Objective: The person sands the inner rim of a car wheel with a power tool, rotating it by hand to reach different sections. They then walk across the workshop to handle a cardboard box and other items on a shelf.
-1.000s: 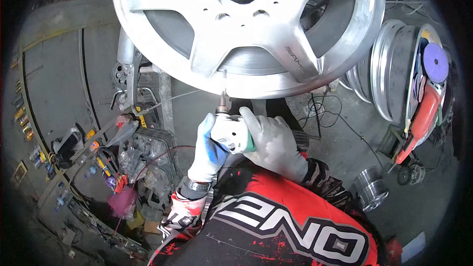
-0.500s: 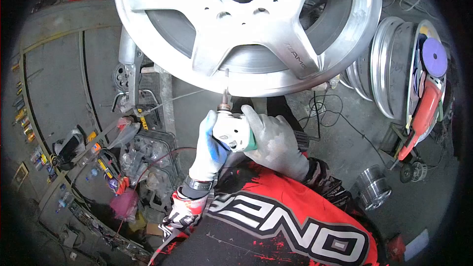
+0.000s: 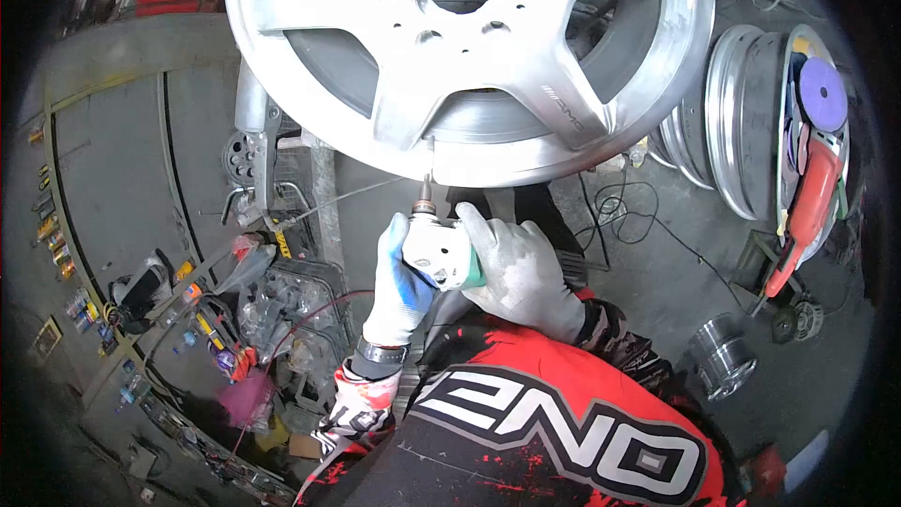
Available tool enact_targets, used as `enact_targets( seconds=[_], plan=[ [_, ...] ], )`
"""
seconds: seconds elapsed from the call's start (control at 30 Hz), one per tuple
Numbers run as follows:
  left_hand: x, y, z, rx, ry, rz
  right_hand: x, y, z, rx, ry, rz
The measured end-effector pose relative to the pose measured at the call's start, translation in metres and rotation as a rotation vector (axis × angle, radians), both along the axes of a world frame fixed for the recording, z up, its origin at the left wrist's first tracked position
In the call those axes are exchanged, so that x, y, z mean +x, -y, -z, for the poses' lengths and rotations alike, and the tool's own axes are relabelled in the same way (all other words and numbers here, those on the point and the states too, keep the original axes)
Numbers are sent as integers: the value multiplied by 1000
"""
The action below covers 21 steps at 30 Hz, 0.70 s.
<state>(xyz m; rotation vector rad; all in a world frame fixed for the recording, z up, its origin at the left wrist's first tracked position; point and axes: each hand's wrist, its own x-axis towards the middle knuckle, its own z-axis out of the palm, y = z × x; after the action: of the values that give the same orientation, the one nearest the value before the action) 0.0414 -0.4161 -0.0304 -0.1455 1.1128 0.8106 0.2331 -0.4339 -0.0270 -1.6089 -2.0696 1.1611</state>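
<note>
A silver alloy wheel (image 3: 488,56) with wide spokes fills the top of the view. Below its lower rim, both gloved hands hold a white and green power tool (image 3: 439,249). My left hand (image 3: 399,291), in a white and blue glove, wraps round the tool's left side. My right hand (image 3: 521,272), in a grey glove, grips its green right side. The tool's thin shaft points up, and its tip (image 3: 431,145) lies at the rim near the foot of a spoke; whether it touches cannot be made out.
More wheel rims (image 3: 741,122) stand at the right, with a red polisher (image 3: 814,197) bearing a purple pad. A shiny metal cylinder (image 3: 723,357) lies on the floor near a loose cable. Plastic bags (image 3: 282,310), bottles and tools crowd the lower left.
The view has shifted slightly, so the wheel and surroundings sit a little differently in frame. Both hands keep their hold on the tool, its tip still at the rim.
</note>
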Motion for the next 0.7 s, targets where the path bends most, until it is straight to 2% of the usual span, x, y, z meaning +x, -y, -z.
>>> enact_targets(
  seconds=[0.13, 0.2, 0.3, 0.33, 0.43, 0.57, 0.7],
  plan=[
    [6, 1, 3, -24, 26, -8, 7, 4, -1, 19, 16, 17],
    [15, 5, 7, -44, 56, -6, 16, 6, -7, -66, 58, 6],
    [35, 7, 6, -24, 147, 35, 29, 13, -13, -115, 82, 78],
    [41, 8, 6, -55, 248, 31, 34, 18, -14, -114, 87, 82],
    [55, 14, 16, -66, 209, 88, 49, 29, -18, 63, 62, 153],
    [54, 14, 18, -26, 241, 121, 50, 27, -23, 32, 128, 143],
    [38, 9, 4, 6, 188, 84, 35, 22, -11, 38, 39, 94]
  ],
)
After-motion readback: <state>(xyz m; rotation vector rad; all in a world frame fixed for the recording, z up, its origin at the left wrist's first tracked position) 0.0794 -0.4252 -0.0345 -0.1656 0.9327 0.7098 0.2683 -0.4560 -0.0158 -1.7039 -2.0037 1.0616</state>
